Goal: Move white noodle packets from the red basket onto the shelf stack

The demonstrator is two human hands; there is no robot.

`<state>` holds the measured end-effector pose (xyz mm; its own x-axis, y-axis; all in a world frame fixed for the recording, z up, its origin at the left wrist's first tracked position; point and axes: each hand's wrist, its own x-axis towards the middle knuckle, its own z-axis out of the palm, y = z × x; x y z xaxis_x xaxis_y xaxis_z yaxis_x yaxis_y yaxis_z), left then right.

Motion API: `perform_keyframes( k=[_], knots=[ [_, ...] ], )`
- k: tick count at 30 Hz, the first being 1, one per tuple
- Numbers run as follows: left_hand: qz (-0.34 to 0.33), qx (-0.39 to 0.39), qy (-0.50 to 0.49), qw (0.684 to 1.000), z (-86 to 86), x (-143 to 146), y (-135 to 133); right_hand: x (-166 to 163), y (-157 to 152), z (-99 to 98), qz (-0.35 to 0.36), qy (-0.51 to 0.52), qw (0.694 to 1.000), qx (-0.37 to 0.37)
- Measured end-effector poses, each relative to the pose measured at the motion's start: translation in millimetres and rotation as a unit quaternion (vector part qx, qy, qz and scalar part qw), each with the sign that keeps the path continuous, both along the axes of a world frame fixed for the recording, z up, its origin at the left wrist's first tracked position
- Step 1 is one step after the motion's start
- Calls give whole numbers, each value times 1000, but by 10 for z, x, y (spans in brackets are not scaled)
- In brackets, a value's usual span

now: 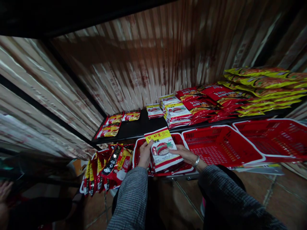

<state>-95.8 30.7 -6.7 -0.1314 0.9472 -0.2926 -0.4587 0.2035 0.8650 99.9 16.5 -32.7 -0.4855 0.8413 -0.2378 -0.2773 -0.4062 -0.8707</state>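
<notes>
My left hand [145, 154] and my right hand [185, 155] together grip a stack of white-and-yellow noodle packets [163, 150], one hand on each side. The stack is held just above a red basket [184, 138] that sits below the front edge of a black shelf [136, 127]. Both hands have fingers curled round the packets. A bracelet shows on my right wrist.
On the shelf lie more white packets [176, 113], red packets [203, 99], yellow-green packets [261, 83] and a few packets at the left [112, 124]. Two more red baskets [223, 148], [273, 137] stand to the right. A basket of red-black packets [107, 169] stands left. Another person's hand [4, 191] is at far left.
</notes>
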Motion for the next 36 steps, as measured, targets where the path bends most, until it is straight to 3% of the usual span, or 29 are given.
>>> perform_keyframes(
  k=[12, 20, 27, 36],
  knots=[
    [2, 3, -24, 1000, 7, 13, 41, -19, -11, 19, -30, 27, 999, -17],
    [38, -8, 18, 999, -36, -18, 73, -53, -29, -12, -28, 27, 999, -21],
    [-17, -3, 2, 1000, -41, 44, 1, -28, 39, -100, -73, 36, 997, 9],
    [-21, -12, 19, 1000, -104, 61, -46, -15, 78, -142, -71, 43, 997, -4]
  ],
)
